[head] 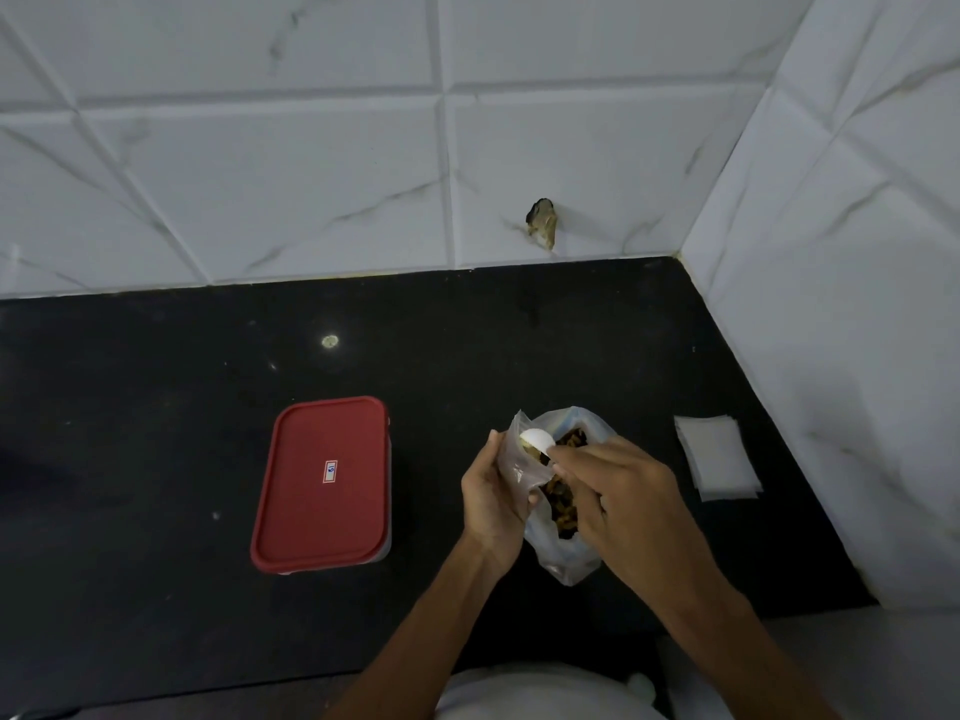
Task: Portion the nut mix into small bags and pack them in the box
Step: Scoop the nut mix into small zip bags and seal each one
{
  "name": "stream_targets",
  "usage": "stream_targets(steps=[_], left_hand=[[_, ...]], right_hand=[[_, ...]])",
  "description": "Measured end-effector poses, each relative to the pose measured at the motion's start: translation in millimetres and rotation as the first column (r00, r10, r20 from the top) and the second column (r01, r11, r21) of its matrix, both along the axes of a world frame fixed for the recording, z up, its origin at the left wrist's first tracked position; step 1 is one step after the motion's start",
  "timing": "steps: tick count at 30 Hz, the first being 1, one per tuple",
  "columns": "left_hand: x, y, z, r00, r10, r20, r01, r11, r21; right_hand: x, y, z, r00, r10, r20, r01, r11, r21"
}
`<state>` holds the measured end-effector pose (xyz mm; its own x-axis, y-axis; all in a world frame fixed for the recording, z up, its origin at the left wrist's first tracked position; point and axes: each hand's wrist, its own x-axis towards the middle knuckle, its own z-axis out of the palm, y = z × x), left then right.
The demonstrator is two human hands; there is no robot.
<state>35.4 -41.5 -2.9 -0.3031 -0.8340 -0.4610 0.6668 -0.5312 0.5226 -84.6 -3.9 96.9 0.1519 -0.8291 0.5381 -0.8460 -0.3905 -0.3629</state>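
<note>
- Just above the near-right part of the black countertop (156, 407), a small clear bag (522, 467) is held upright with its mouth open, over the near-left rim of a larger plastic bag (566, 561).
- The left hand (493, 498) grips the small bag from the left, fingers curled round its side.
- The right hand (618, 491) pinches a white spoon (535, 440), whose bowl is at the small bag's mouth.
- The larger bag sits open on the counter beneath both hands, with dark nut mix (563, 504) showing inside.
- A stack of flat small bags (719, 457) lies to the right, near the side wall (857, 252).
- The box (322, 483) stands well to the left, its red lid closed and a small label (330, 471) at the lid's centre.
- A pale spot (329, 341) marks the counter behind the box.
- White marble-veined tiles (311, 174) cover the back wall and meet the side wall in a corner; a broken hole (543, 223) shows low in the back wall.
</note>
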Motion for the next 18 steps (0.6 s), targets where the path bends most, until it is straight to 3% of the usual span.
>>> stream_targets(steps=[11, 14, 18], left_hand=[[-3.8, 5.8, 3.5, 1.000, 0.000, -0.031, 0.001, 0.999, 0.049], [-3.6, 6.3, 1.6, 0.999, 0.006, -0.040, -0.004, 0.999, 0.053], [4.1, 6.2, -3.2, 0.997, 0.025, -0.075, -0.019, 0.998, 0.068]], right_hand=[[-7.2, 6.4, 1.1, 0.985, 0.051, -0.166, -0.064, 0.995, -0.078], [-11.4, 11.4, -0.7, 0.998, 0.020, -0.056, -0.021, 1.000, -0.010], [-35.8, 9.8, -6.0, 0.951, -0.146, 0.273, 0.096, 0.978, 0.187]])
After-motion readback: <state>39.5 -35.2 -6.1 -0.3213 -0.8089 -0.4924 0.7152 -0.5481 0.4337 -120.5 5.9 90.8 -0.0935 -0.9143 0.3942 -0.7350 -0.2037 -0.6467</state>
